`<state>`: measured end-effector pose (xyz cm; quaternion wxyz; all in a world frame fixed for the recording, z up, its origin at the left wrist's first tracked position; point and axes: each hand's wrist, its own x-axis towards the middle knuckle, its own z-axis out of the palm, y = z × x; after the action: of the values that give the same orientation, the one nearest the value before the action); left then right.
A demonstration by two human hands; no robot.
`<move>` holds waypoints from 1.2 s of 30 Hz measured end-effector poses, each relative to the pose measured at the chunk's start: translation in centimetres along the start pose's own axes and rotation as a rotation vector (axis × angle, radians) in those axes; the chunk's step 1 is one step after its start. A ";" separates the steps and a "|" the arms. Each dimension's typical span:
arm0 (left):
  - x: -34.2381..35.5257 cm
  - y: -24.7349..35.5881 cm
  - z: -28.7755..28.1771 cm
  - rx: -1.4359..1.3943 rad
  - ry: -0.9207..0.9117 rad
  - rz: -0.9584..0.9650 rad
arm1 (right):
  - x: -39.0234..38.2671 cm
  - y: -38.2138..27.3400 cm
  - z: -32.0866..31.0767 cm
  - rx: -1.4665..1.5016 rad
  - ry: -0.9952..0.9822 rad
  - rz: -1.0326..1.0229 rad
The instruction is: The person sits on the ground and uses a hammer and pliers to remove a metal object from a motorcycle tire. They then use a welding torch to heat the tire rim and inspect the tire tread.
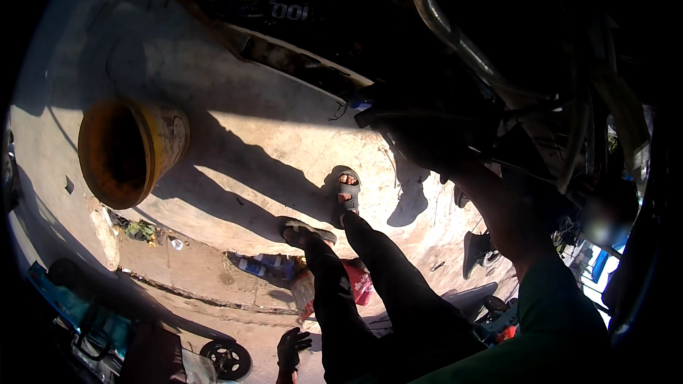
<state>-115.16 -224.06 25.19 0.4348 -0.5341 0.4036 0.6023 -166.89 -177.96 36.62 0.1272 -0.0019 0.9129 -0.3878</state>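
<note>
My left hand (292, 347), dark and seemingly gloved, hangs near the lower edge with its fingers apart and nothing in them. My right arm reaches up from the lower right into deep shadow at a dark vehicle or machine with a curved metal tube (448, 28); my right hand (416, 139) is too dark there to show its fingers or what it touches. My feet in grey sandals (347, 188) stand on sunlit concrete (384, 235).
A yellow bucket (167, 146) is at the left. Behind my legs lie a red-and-white bag (359, 283) and blue-and-white objects (260, 267). A black wheel (226, 359) and teal clutter (71, 299) are at the lower left. A dark shoe (473, 252) is at the right.
</note>
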 end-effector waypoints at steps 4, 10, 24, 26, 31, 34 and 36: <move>-0.3 0.0 0.1 0.029 0.043 -0.037 | 0.1 0.6 -0.3 -0.121 -0.074 -0.020; 0.2 0.0 -0.1 -0.001 -0.003 0.033 | 0.7 2.0 1.5 0.012 0.073 -0.242; 1.5 -0.6 -2.5 0.039 0.024 -0.042 | 7.8 -0.9 0.1 -0.429 0.078 -0.111; 1.5 -0.3 -2.3 0.054 0.003 -0.027 | 8.7 -0.8 -0.2 -0.448 0.093 -0.087; 1.1 0.0 -1.4 0.038 -0.066 0.016 | 11.8 -0.6 1.0 -0.420 0.052 -0.056; 0.7 0.8 -0.5 0.015 -0.074 0.031 | 11.9 -1.9 0.4 -0.391 -0.058 -0.077; 1.0 0.4 -0.8 -0.006 -0.044 0.046 | 12.3 -1.5 0.8 -0.499 -0.122 -0.015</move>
<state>-115.37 -224.86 24.09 0.4281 -0.5123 0.4044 0.6250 -178.74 -180.87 34.30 0.1749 -0.0633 0.9709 -0.1506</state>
